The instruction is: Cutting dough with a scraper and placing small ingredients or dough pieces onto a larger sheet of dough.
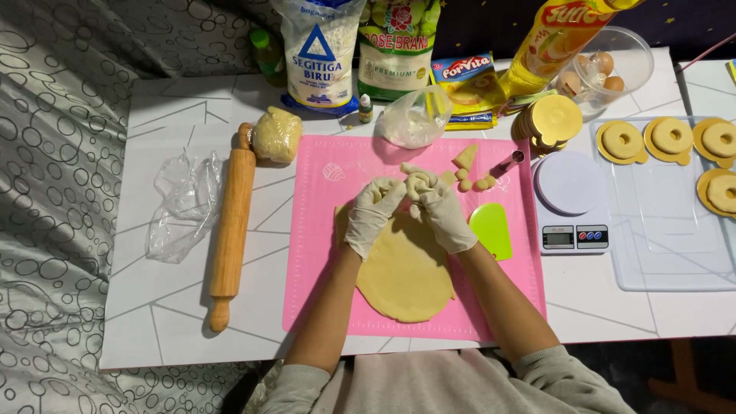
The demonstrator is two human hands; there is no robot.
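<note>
Both gloved hands pinch dough scraps (418, 184) above rolled dough sheet (404, 268), pink mat (322, 253) ctr: left hand (373, 215), right hand (443, 211). White/blue bag (317, 54) & green/white bag (396, 46) at 12; yellow pouch (553, 38) at 1.

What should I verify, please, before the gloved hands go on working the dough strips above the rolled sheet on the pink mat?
1. Both hands gloved: left hand and right hand wear white gloves. Ok.
2. Dough strip gripped: the fingers close on pale dough. Ok.
3. Rolled dough sheet lies fully on the pink mat. Ok.
4. Green scraper beside the right hand, on the mat. Ok.
5. Rolling pin lies off the mat, apart from the dough. Ok.
6. Dough sticking to the gloves: cannot tell.
</note>
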